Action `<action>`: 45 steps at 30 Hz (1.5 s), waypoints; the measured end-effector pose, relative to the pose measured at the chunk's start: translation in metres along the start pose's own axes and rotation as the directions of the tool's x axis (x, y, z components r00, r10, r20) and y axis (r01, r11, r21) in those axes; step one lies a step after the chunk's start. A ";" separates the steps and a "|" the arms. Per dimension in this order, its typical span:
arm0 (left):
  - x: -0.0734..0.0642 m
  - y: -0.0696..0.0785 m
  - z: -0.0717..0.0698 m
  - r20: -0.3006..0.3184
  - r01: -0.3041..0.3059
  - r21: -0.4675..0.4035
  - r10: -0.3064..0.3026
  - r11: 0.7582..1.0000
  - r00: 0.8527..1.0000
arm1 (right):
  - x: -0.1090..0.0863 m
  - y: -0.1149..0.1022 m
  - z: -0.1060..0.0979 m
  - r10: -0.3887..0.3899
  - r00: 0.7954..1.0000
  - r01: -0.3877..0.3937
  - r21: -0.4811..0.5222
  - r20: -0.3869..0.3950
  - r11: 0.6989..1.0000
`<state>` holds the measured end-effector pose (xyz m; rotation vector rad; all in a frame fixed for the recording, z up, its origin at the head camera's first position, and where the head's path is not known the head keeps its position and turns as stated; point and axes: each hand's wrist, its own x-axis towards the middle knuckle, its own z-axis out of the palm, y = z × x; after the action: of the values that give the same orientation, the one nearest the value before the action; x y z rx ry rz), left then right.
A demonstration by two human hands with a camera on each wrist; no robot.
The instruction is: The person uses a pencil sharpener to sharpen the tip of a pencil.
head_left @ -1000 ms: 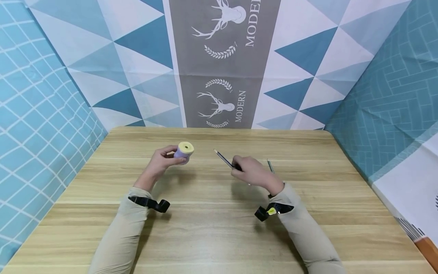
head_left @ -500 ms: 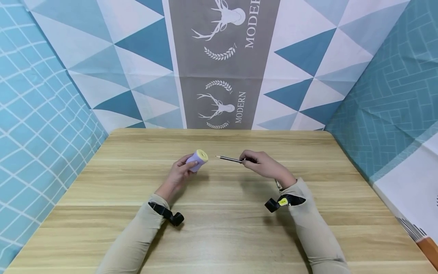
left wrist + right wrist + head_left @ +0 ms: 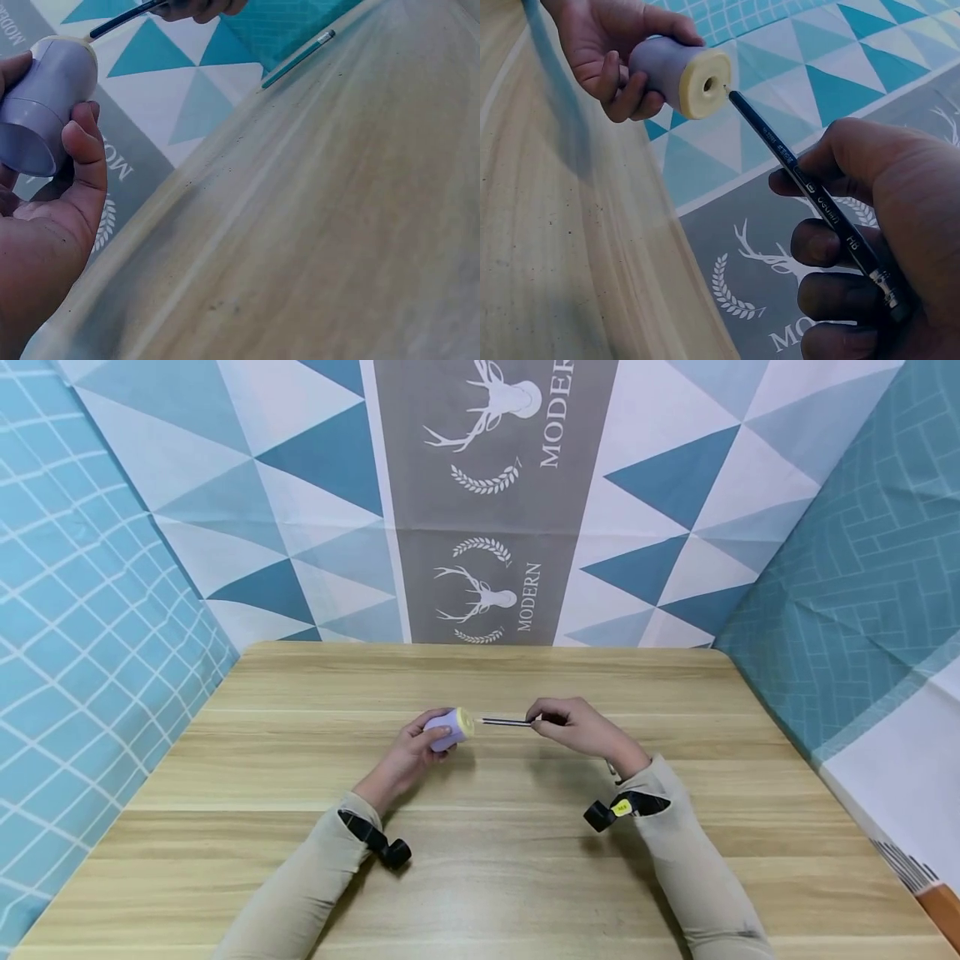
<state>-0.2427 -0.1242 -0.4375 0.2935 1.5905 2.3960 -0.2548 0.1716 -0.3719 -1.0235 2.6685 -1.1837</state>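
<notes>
We see the lavender cylinder held above the worktop in the left hand, whose fingers curl round its side. A second ago it stood nearly upright, yellow end facing up; half a second later it leaned over; now it lies almost sideways, that end turned to the dark pencil. The right hand pinches the pencil between thumb and forefinger, the other fingers bent near its rear part. Earlier we saw the pencil slanting, well apart from the cylinder; now it is about level, and the gap has closed. From the right wrist, its tip is just beside the yellow end, outside the hole; we cannot tell whether they touch. The green pencil lies on the worktop, mostly hidden in the head view by the right wrist.
</notes>
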 end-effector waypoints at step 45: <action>-0.008 -0.012 0.017 0.094 0.014 0.105 -0.024 0.994 0.995 | 0.001 -0.007 0.032 -0.603 0.795 0.469 -0.563 -0.065 0.680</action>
<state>-0.2283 -0.1071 -0.4420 0.4046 1.6708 2.2533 -0.2420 0.1469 -0.3900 -1.9985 3.0775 -0.6326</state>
